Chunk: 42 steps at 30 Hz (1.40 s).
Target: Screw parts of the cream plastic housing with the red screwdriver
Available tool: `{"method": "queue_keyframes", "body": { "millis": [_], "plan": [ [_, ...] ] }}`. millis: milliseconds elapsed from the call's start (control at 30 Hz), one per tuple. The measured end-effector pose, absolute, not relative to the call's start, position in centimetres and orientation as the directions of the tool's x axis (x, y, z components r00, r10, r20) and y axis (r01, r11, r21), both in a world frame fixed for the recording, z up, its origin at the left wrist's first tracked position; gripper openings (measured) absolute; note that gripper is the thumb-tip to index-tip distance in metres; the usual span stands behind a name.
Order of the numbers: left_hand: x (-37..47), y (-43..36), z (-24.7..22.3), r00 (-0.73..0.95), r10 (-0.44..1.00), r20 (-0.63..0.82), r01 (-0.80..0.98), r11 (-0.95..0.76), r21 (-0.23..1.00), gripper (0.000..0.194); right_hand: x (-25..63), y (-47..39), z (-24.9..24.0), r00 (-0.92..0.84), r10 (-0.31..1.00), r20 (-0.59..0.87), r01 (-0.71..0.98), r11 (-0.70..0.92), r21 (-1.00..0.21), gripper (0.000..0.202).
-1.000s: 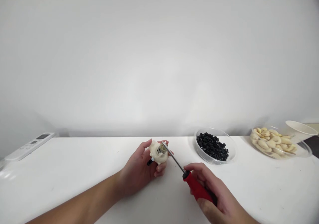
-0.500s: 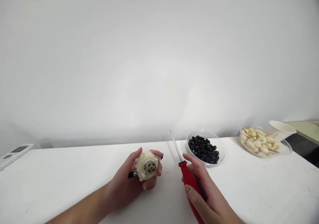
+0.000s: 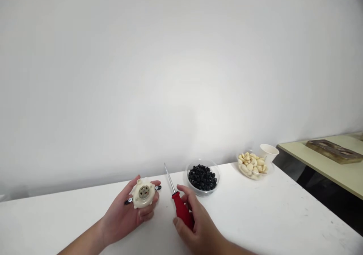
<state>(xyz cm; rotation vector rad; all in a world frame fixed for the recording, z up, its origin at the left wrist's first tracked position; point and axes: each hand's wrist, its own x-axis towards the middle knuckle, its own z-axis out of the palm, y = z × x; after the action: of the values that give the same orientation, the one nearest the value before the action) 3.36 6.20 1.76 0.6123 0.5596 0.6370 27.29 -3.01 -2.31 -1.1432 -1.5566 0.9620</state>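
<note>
In my left hand (image 3: 120, 219) rests a round cream plastic housing (image 3: 138, 201) with a small metal motor end (image 3: 144, 192) at its centre. Black tabs with screws stick out on both sides of the housing, and my fingers curl round it from beneath. My right hand (image 3: 198, 219) grips the red handle of a screwdriver (image 3: 181, 209). Its thin metal shaft points up and away, apart from the housing. Just beyond the right hand, a clear round dish (image 3: 217, 179) holds many small black parts (image 3: 202, 177).
Farther right on the white table (image 3: 255, 213) stands a clear bowl (image 3: 271, 169) of cream-coloured pieces (image 3: 253, 163), with a white paper cup (image 3: 269, 151) beside it. Past the table's right edge is a second, greenish table (image 3: 326, 160) bearing a brown block (image 3: 334, 151). A plain wall rises behind.
The view has swung right, so everything sits farther left and more of the second table shows. The housing's motor end now faces up more. Both hands keep their holds.
</note>
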Motion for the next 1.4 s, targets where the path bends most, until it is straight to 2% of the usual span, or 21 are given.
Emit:
{"method": "queue_keyframes", "body": {
  "millis": [100,267,467,667,800,900,1000,1100,1300,1400],
  "plan": [
    [3.5,5.9,2.1,0.681,0.678,-0.277,-0.375,0.648,0.663,0.052,27.1,-3.1,-2.1,-0.127,0.955,0.269,0.264,0.294,-0.919,0.068],
    [3.0,5.9,1.8,0.702,0.669,-0.245,-0.387,0.647,0.658,0.053,26.6,-3.6,-2.1,-0.091,0.869,0.486,0.398,0.479,-0.783,0.069],
    [2.9,5.6,2.0,0.7,0.67,-0.247,-0.399,0.654,0.643,0.054,25.9,-4.4,-1.7,0.02,0.853,0.522,0.456,0.457,-0.764,0.06],
    [3.0,4.7,1.9,0.556,0.81,-0.189,-0.495,0.505,0.707,0.053,26.0,-4.8,-1.7,0.113,0.868,0.484,0.474,0.381,-0.794,0.057],
    [3.0,4.5,1.6,0.52,0.839,-0.16,-0.461,0.433,0.774,0.05,26.0,-5.2,-1.1,0.102,0.876,0.472,0.471,0.376,-0.798,0.058],
    [2.9,4.3,1.8,0.538,0.816,-0.213,-0.414,0.476,0.776,0.051,25.8,-5.7,-0.4,0.05,0.891,0.451,0.453,0.382,-0.805,0.058],
    [2.4,4.0,2.2,0.568,0.757,-0.323,-0.344,0.575,0.743,0.06,25.7,-5.9,-0.3,0.002,0.902,0.432,0.426,0.39,-0.817,0.06],
    [2.0,4.0,2.5,0.582,0.731,-0.357,-0.335,0.615,0.714,0.067,25.8,-5.6,-0.9,-0.019,0.912,0.41,0.384,0.385,-0.839,0.057],
    [2.0,5.2,1.9,0.698,0.617,-0.363,-0.311,0.718,0.623,0.061,26.3,-4.7,-3.0,-0.023,0.967,0.252,0.292,0.248,-0.924,0.052],
    [2.0,5.4,0.8,0.681,0.654,-0.33,-0.377,0.699,0.608,0.05,26.7,-3.8,-5.7,0.036,0.98,0.196,0.233,0.182,-0.955,0.059]
  ]
}}
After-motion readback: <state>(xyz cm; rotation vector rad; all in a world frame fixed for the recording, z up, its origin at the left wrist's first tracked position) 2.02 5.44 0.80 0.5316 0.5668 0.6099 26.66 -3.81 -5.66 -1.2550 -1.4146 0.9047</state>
